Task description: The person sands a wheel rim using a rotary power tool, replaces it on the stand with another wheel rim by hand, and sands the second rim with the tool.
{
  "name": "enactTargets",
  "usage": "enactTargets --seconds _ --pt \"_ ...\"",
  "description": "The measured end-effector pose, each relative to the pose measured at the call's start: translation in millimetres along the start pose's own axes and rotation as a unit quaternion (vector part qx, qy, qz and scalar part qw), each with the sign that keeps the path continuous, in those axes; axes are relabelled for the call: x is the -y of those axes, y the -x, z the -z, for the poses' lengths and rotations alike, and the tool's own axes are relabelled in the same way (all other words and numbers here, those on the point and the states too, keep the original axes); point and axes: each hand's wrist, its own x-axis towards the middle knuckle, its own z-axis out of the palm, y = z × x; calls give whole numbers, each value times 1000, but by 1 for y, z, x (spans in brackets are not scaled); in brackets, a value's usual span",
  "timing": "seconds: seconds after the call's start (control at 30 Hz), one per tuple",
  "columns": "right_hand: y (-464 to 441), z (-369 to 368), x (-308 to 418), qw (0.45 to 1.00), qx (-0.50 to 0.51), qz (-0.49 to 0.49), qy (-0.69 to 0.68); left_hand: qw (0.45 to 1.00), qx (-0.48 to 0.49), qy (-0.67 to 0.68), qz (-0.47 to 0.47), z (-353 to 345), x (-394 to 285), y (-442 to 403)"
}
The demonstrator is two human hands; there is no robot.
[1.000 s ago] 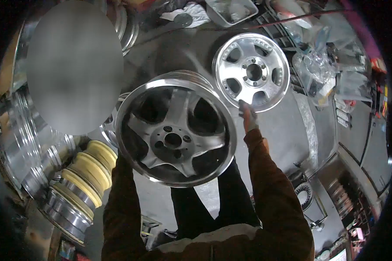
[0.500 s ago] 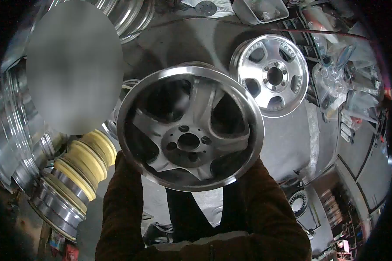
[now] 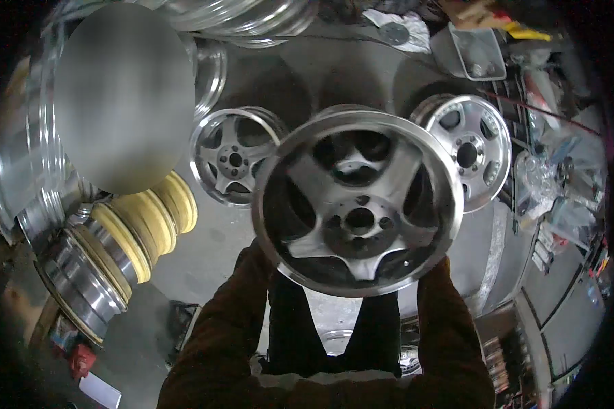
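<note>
Five-spoke alloy wheel (image 3: pixel 375 235) aloft, centre, overlapping far-left alloy wheel (image 3: pixel 243 163) and far-right alloy wheel (image 3: pixel 481 146) in view, gap unclear | left hand, right hand: holding its lower rim, fingers hidden | share weight evenly, elbows in, lip clear of both neighbours

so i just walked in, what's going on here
A person in a brown top seems to be holding up a five-spoke wheel rim in front of their body. The left sleeve and right sleeve reach its lower sides, but neither hand can be seen. Beyond it are a smaller-looking five-spoke rim to the left and a bright silver rim to the right, each partly covered by the raised one. Yellow and silver rims sit in a row farther left.
</note>
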Motion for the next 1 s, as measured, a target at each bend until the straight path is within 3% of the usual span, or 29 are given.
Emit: enactTargets --seconds 0.2,0.27,0.33,0.4,0.43,0.5,0.63,0.77,0.83,0.87,0.93,0.97,1.0 --pt "117 53 -78 987 -12 -112 118 969 -38 -242 -36 83 97 -107" --pt "175 71 -113 972 -17 -178 154 905 -205 -293 -231 64 208 -200" --pt "234 82 -141 951 -29 -254 174 931 -170 -271 -177 80 144 -206" --pt "286 81 -163 929 -44 -317 183 964 -101 -241 -54 82 128 -226" --pt "311 75 -168 920 -51 -342 185 966 -78 -240 -61 79 125 -231" --pt "349 72 -185 908 -62 -374 179 960 -110 -247 75 68 113 -242" --pt "411 58 -220 902 -50 -402 151 950 -85 -295 54 95 112 -239" --pt "470 57 -269 908 -30 -404 109 958 -102 -256 -80 124 160 -210" --pt "486 63 -309 909 -8 -412 66 851 -79 -518 -50 159 153 -179" --pt "493 73 -337 907 8 -420 26 838 -3 -545 -22 180 160 -172" --pt "496 82 -388 897 28 -433 -82 752 81 -645 -108 219 127 -88" --pt "502 55 -329 921 -8 -377 98 701 128 -683 -158 233 99 -35" --pt "509 34 -291 932 -83 -354 18 667 170 -700 -192 245 71 18"
